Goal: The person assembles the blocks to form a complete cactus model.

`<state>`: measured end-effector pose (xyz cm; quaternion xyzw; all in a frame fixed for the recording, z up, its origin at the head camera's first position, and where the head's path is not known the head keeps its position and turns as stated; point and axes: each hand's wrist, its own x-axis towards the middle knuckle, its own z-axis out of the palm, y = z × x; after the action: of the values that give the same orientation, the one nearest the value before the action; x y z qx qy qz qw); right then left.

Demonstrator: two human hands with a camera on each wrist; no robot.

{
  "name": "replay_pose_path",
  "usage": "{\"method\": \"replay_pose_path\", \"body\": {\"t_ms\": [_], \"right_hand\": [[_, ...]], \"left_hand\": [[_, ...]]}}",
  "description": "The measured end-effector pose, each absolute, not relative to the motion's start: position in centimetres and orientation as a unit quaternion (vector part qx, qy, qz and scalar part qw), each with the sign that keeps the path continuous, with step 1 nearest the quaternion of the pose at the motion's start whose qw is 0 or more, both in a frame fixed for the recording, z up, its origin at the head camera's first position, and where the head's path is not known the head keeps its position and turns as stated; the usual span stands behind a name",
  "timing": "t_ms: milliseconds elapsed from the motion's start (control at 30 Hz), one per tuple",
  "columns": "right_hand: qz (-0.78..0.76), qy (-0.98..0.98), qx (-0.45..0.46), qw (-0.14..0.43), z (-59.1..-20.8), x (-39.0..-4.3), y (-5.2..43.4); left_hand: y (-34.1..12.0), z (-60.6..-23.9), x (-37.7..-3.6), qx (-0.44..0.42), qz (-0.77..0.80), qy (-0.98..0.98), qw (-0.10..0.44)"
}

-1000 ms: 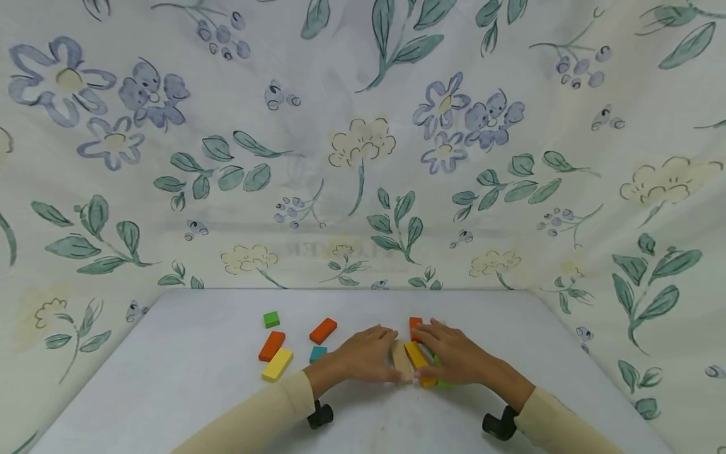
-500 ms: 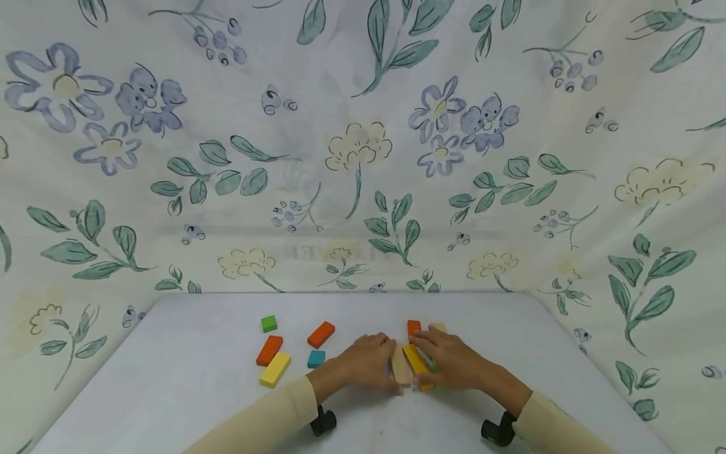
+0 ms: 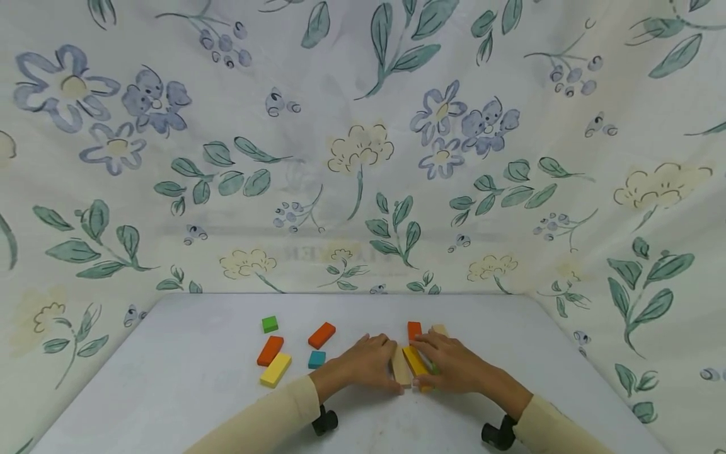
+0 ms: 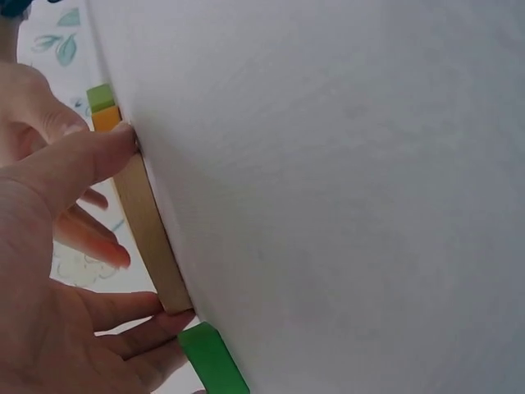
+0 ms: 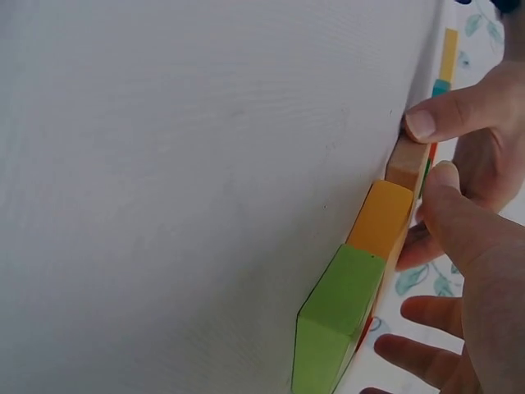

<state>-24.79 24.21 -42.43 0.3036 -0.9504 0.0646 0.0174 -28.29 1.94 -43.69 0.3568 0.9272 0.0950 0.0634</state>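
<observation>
The left hand lies on the bench with its thumb and fingers pinching the plain wooden block from the left side. In the left wrist view, the thumb presses one end of this block and the fingers curl at the other end. The right hand comes in from the other side and holds the yellow-orange block, which lies right beside the wooden one, touching it. In the right wrist view, a green block sits just after the yellow-orange one in the same row.

Past the fingertips are a small orange block and another pale block, close together. Off to the left, well apart from the hands, lie a teal block, an orange block, a second orange block next to a yellow block, and a little green cube. A cloth with flowers and leaves hangs behind the bench.
</observation>
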Motion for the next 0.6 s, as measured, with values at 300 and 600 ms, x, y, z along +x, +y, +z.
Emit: {"method": "replay_pose_path", "body": {"t_ms": [300, 600], "right_hand": [[0.065, -0.942, 0.329, 0.023, -42.4, -24.4, 24.1], [0.051, -0.936, 0.349, 0.001, -41.4, -25.0, 24.5]], "left_hand": [[1.0, -43.2, -28.5, 0.366, 0.106, 0.924, 0.030], [-1.6, -40.8, -27.8, 0.345, 0.136, 0.928, 0.023]]}}
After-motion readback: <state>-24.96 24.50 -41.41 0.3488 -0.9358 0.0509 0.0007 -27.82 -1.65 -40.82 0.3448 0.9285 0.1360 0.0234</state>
